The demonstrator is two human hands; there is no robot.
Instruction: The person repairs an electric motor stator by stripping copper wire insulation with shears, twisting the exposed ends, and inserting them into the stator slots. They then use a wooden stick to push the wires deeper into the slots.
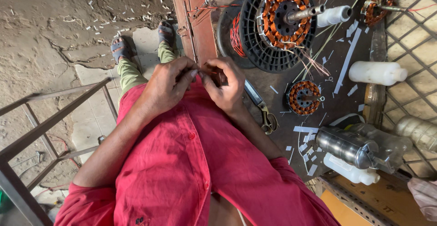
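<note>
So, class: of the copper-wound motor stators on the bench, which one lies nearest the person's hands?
The small stator lying flat beside the scissors. The others sit farther up: one mounted in the black spool, another at the top corner.

White plastic bottles (377,72) lie on the dark bench at right; no labels, signs or screens show.

Both hands meet at the middle of the scene, in front of the person's chest. The left hand (166,87) curls its fingers rightward, fingertips pinched. The right hand (226,86) mirrors it, fingers bent, fingertips nearly touching the left's. Both forearms are bare, elbows bent outward.
</note>
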